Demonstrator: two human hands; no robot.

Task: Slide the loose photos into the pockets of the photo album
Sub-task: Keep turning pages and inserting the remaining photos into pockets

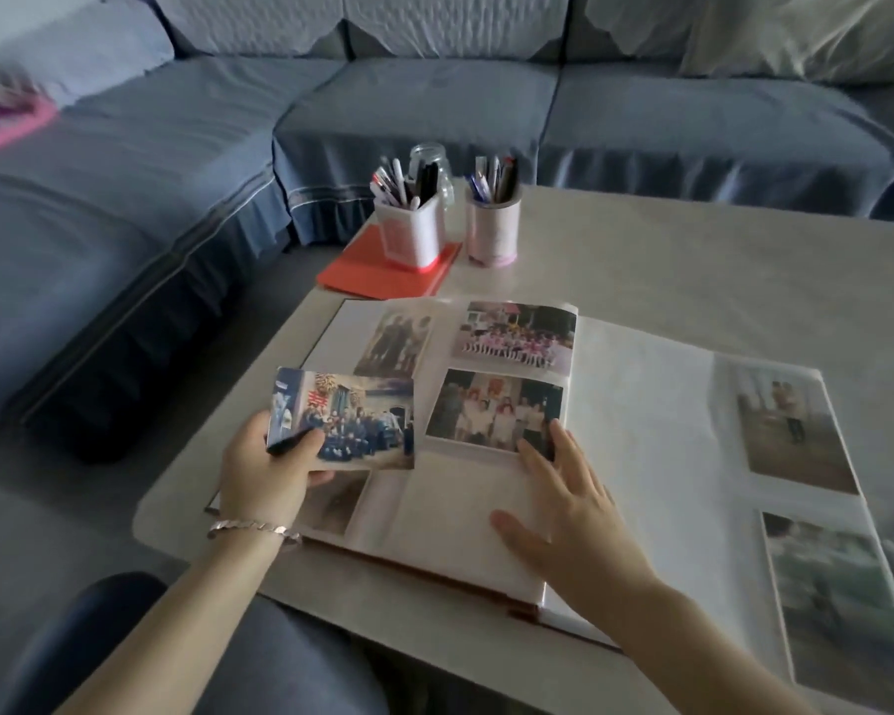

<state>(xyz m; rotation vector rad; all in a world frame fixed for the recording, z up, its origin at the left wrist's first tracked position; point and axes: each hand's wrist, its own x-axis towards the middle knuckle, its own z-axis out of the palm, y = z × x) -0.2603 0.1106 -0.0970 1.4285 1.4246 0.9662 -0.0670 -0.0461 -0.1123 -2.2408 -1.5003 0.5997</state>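
The photo album (465, 513) lies open on the pale table (692, 260). My left hand (267, 469) grips a loose group photo (349, 418) by its left edge, just above the album's left page. My right hand (563, 503) lies flat on the same page with its fingers spread, fingertips touching the lower corner of a pocketed group photo (491, 407). Two more photos sit in pockets above, one dark (396, 343) and one of a pink-clad group (517, 335). The right-hand page holds two photos (790, 425) (842, 606).
Two pen holders (414, 224) (491, 227) full of pens and a glass jar (427, 154) stand at the table's far left, with a red folder (383, 273) under one holder. A blue sofa (176, 162) wraps the back and left sides.
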